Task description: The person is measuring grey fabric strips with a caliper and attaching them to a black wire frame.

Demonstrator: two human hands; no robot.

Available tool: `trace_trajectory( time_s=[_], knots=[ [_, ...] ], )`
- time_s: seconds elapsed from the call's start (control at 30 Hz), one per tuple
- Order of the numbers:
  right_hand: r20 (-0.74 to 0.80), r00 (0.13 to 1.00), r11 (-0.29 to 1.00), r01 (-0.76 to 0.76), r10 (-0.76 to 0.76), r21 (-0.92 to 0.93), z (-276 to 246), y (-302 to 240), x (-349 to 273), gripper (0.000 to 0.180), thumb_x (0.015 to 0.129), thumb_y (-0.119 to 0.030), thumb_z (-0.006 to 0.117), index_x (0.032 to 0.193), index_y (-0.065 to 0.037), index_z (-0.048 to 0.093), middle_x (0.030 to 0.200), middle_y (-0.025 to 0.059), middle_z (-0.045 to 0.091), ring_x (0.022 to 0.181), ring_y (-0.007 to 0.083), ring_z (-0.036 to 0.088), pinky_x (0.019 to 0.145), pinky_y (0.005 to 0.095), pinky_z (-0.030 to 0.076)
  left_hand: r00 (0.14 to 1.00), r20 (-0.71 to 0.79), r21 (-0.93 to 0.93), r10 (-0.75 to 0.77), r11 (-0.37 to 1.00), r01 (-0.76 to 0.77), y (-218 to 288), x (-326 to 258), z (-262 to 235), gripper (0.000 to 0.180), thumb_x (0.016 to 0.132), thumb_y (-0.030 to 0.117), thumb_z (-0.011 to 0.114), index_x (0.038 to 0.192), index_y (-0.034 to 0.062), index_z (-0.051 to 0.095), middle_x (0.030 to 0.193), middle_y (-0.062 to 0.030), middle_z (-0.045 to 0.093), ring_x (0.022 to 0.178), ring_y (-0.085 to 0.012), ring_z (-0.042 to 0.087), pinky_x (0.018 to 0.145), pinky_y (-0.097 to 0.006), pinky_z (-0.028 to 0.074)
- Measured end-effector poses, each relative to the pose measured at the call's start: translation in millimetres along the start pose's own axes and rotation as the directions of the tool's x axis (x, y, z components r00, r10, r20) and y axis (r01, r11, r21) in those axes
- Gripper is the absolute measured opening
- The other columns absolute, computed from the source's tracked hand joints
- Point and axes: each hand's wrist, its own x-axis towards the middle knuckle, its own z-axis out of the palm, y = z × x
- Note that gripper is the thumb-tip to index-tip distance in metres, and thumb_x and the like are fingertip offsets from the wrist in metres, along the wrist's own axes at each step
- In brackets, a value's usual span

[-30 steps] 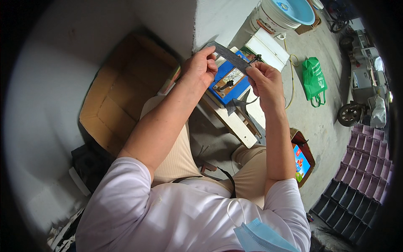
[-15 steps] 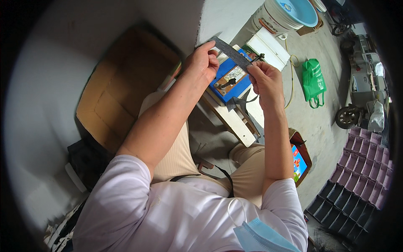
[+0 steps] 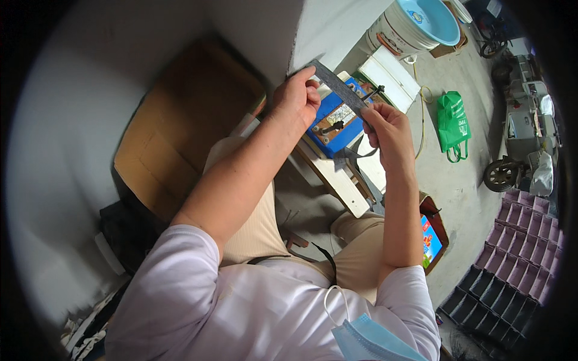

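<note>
A dark grey fabric strip [image 3: 338,86] stretches between my two hands. My left hand [image 3: 297,96] pinches its far left end between thumb and finger. Closer to me and to the right, my right hand [image 3: 388,129] grips the strip, and a loose length hangs down below it in a curl. Under the strip lies a blue board fixture [image 3: 330,103] with a brown plate and black-handled clamps [image 3: 333,127], set on a low white bench [image 3: 340,188]. The fingertips of my right hand are partly hidden behind the hand itself.
An open cardboard box [image 3: 162,138] stands at my left beside the wall. Beyond the bench are a white bucket with a blue basin [image 3: 428,21] and a yellow cord. A green bag [image 3: 453,123] lies on the floor at right, near purple and black compartment trays [image 3: 518,240].
The view has shifted slightly, so the scene sits a little lower and to the right. Both hands keep their hold on the fabric strip, which looks nearly the same.
</note>
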Motion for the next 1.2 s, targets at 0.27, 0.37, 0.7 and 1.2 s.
trace_trajectory(
  time_s=[0.27,0.37,0.7,1.2],
  knots=[
    [0.083,0.996,0.999,-0.032,0.033,-0.021,-35.3,-1.3,-1.4,0.014,0.086,-0.018,0.065,0.08,-0.006,0.061,0.061,-0.0019,0.055,0.048,0.0028,0.043,0.045,0.0171,0.033,1.0,0.005,0.045,0.028,0.999,-0.028,-3.4,-1.5,1.1,0.018,0.082,0.008,0.068,0.077,0.0079,0.051,0.066,-0.0016,0.048,0.045,-0.0056,0.037,0.038,-0.017,0.029],
    [0.098,0.994,0.999,-0.046,0.047,-0.008,-42.8,-5.3,-5.3,0.016,0.087,-0.021,0.064,0.079,-0.006,0.062,0.062,-0.0022,0.055,0.049,0.0031,0.044,0.046,0.0175,0.034,0.999,0.011,0.08,0.052,0.995,-0.052,-2.8,-2.5,-0.6,0.019,0.081,0.009,0.069,0.075,0.0091,0.051,0.065,-0.0004,0.048,0.045,-0.0053,0.036,0.039,-0.018,0.028],
    [0.173,0.983,0.991,-0.083,0.063,0.107,-47.6,-1.1,-16.3,0.021,0.089,-0.025,0.064,0.079,-0.006,0.061,0.063,-0.001,0.055,0.051,0.0036,0.047,0.048,0.0178,0.036,0.996,-0.008,0.218,0.084,0.973,-0.08,-2.6,-3.9,-2.9,0.02,0.08,0.014,0.071,0.076,0.0123,0.052,0.065,0.0006,0.047,0.047,-0.0066,0.037,0.042,-0.021,0.029],
    [0.205,0.978,0.981,-0.065,0.027,0.181,-47.3,8.5,-23.3,0.018,0.091,-0.022,0.061,0.084,-0.006,0.059,0.065,0.001,0.057,0.049,0.0039,0.048,0.046,0.0168,0.038,0.999,0.006,0.224,0.04,0.974,-0.04,-4.8,-1.1,-5.0,0.021,0.08,0.017,0.072,0.076,0.0159,0.051,0.061,0.0035,0.046,0.048,-0.0066,0.035,0.049,-0.024,0.03]
  ],
)
